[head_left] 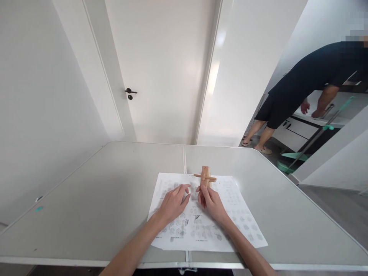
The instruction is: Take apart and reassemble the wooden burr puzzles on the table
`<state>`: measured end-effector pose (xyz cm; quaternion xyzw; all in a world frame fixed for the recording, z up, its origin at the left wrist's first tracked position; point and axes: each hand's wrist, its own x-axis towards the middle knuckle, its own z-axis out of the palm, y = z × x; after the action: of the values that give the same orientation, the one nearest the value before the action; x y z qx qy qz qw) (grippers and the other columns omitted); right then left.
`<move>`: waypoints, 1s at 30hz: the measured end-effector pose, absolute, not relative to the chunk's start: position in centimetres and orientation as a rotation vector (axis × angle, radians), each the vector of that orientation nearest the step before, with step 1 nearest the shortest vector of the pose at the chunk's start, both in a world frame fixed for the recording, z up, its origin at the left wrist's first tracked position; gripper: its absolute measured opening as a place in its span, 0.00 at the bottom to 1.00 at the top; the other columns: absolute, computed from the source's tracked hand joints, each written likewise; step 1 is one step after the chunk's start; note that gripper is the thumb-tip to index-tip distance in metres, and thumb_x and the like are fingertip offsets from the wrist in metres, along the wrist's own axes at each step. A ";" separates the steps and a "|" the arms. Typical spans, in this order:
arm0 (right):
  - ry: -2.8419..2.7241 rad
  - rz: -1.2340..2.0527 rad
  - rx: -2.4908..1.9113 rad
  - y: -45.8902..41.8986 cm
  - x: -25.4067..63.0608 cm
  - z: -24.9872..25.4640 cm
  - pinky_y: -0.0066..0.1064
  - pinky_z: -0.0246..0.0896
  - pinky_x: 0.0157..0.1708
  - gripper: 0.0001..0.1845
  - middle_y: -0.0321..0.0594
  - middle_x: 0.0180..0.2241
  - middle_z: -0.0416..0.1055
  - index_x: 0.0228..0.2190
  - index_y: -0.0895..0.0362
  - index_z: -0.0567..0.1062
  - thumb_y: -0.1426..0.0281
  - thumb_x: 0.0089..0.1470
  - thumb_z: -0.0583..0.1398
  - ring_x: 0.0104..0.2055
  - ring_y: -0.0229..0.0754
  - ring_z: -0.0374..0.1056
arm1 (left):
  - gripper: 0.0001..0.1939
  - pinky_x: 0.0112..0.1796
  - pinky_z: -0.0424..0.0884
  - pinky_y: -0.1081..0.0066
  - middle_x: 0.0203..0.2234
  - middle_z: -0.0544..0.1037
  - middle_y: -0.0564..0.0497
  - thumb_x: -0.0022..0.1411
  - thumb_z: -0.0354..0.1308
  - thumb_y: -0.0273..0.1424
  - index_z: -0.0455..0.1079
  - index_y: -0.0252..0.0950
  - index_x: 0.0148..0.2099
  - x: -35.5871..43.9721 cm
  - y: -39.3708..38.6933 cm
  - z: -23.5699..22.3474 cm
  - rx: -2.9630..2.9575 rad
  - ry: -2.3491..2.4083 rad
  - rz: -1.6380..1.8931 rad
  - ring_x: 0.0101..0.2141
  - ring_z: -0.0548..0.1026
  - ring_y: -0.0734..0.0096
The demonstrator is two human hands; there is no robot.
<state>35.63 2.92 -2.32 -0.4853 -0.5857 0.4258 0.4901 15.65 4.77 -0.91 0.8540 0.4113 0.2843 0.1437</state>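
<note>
Through the head camera I see a bare left hand (174,201) and right hand (212,201), slim-fingered, with slender forearms (138,243) bare past the table's near edge (71,262).

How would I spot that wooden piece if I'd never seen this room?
Start at the grey table in front of the white door, then find the printed sheet lying on it. Near the sheet's far edge, the right hand grips the wooden piece. Its tan colour and cross-like shape set it apart from the flat white sheet.
</note>
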 end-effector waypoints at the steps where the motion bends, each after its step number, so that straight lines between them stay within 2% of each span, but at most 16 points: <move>1: -1.473 1.036 -1.177 2.8 35.6 -2.3 0.32 0.59 0.25 0.30 0.35 0.20 0.69 0.35 0.53 0.74 0.44 0.67 0.48 0.19 0.41 0.62 | 0.16 0.34 0.73 0.68 0.44 0.78 0.52 0.74 0.48 0.32 0.59 0.43 0.62 15.7 4.9 -1.0 2.422 1.227 0.854 0.30 0.76 0.71; 5: -1.623 1.051 -1.155 2.4 35.4 -2.0 0.32 0.60 0.27 0.29 0.34 0.20 0.70 0.35 0.53 0.74 0.45 0.68 0.47 0.19 0.41 0.62 | 0.22 0.35 0.74 0.67 0.45 0.78 0.52 0.75 0.48 0.35 0.50 0.44 0.67 15.7 5.2 -1.3 2.337 1.328 0.958 0.30 0.77 0.70; 10: -1.736 1.052 -1.142 2.2 35.1 -1.8 0.30 0.59 0.27 0.29 0.33 0.18 0.69 0.32 0.54 0.74 0.47 0.69 0.48 0.20 0.40 0.63 | 0.17 0.35 0.74 0.66 0.44 0.79 0.50 0.77 0.44 0.34 0.57 0.42 0.64 15.7 5.1 -1.2 2.405 1.317 0.901 0.34 0.79 0.66; 14: -1.804 1.048 -1.129 2.0 35.0 -1.5 0.29 0.60 0.28 0.29 0.33 0.17 0.68 0.31 0.55 0.76 0.49 0.70 0.48 0.20 0.39 0.63 | 0.13 0.33 0.73 0.68 0.43 0.78 0.50 0.77 0.42 0.31 0.65 0.42 0.56 15.6 5.2 -1.3 2.464 1.300 0.865 0.33 0.79 0.66; 19: -1.803 1.046 -1.139 1.9 35.0 -1.3 0.29 0.60 0.27 0.29 0.33 0.17 0.68 0.29 0.55 0.75 0.49 0.70 0.49 0.20 0.39 0.62 | 0.13 0.33 0.73 0.67 0.38 0.79 0.50 0.76 0.42 0.29 0.68 0.39 0.49 15.4 5.4 -1.6 2.517 1.322 0.850 0.33 0.80 0.64; 30: -1.767 1.050 -1.148 2.0 35.1 -2.1 0.29 0.58 0.27 0.31 0.33 0.17 0.68 0.30 0.54 0.74 0.46 0.69 0.47 0.19 0.39 0.62 | 0.12 0.32 0.73 0.69 0.38 0.79 0.51 0.77 0.43 0.29 0.69 0.40 0.51 15.3 5.3 -1.4 2.535 1.284 0.846 0.34 0.80 0.66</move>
<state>35.11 1.99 -2.10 -0.4503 -0.6932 0.4118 0.3836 15.32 5.33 -1.38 0.8517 0.4315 0.2840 0.0881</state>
